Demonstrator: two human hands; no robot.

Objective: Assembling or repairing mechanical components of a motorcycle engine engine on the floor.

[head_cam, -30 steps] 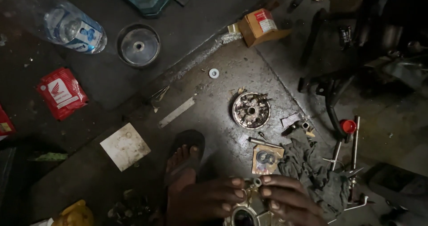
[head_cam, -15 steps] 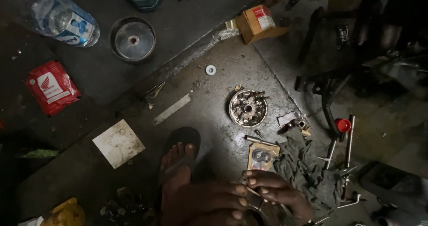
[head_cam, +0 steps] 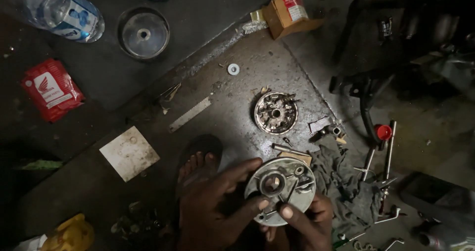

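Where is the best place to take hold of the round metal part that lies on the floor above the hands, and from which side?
Probably by the outer rim of the round metal part, from above. It lies flat with its open face up, small pieces crowd its middle, and the floor around it looks free.

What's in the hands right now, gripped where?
Both hands hold a round metal plate: left hand at its left rim, right hand at its lower edge.

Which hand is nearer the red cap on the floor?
Right. The right hand sits under the round metal plate's right edge, below-left of the red cap. The left hand grips the plate's left rim, farther from the cap.
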